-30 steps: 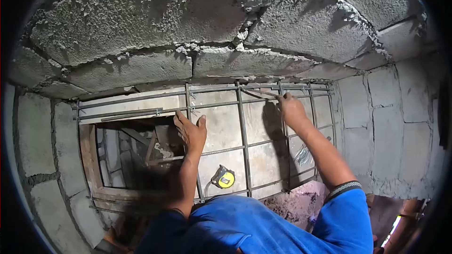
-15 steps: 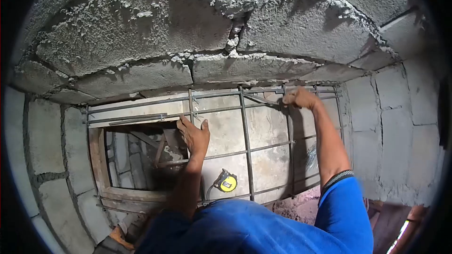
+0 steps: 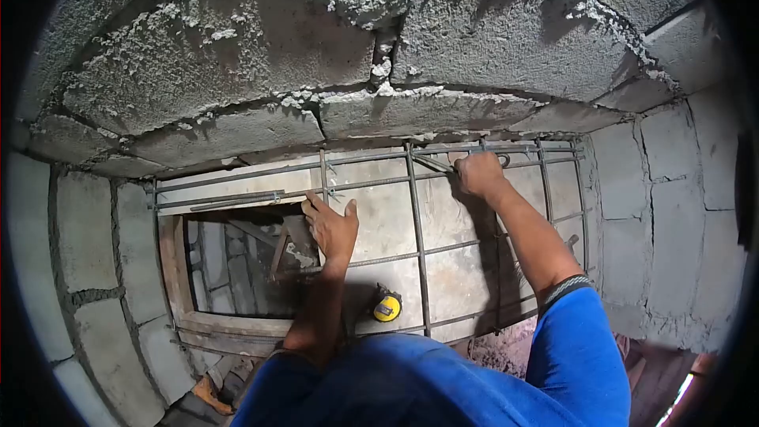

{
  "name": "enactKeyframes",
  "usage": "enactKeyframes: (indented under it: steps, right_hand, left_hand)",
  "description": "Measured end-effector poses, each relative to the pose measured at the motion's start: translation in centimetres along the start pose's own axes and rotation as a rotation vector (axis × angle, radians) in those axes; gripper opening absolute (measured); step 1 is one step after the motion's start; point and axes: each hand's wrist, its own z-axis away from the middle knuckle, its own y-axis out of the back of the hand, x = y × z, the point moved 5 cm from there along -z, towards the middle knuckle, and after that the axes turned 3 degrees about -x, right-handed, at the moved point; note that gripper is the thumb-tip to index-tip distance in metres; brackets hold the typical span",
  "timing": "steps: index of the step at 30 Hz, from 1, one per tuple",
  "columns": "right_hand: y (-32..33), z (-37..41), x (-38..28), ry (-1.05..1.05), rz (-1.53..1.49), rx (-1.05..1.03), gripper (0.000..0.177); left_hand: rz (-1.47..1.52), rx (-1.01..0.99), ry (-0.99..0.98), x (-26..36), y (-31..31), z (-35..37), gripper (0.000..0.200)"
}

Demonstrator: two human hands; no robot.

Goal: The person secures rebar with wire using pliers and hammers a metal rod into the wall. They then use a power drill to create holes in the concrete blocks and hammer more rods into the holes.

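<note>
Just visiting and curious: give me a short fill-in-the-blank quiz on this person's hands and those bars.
The tape measure near the steel bars is ____.
The open hand on the bars is the person's ____ one.
The right hand, closed on a thin tool, has a ____ sleeve.
Missing words: yellow, left, blue.

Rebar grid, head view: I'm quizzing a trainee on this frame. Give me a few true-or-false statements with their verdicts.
1. The right hand is closed around a thin metal tool at the far edge of the rebar grid. True.
2. The left hand holds the tape measure. False: it rests open on the grid, the tape lying apart.
3. The tape measure is yellow. True.
4. The walls are wooden planks. False: concrete blocks.
</note>
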Motion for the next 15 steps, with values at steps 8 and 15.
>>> enactKeyframes:
  steps: [8,15]
  right_hand:
    - [-0.3,3.6,-4.2,-0.139,-0.587,-0.009,0.032]
    - [-8.6,1.8,-11.9,-0.383,-1.694,0.115,0.031]
  left_hand:
    - [-0.078,0.031,0.002,0.7,0.2,-0.2,0.102]
    - [-0.110,0.045,-0.007,1.4,0.5,-0.1,0.102]
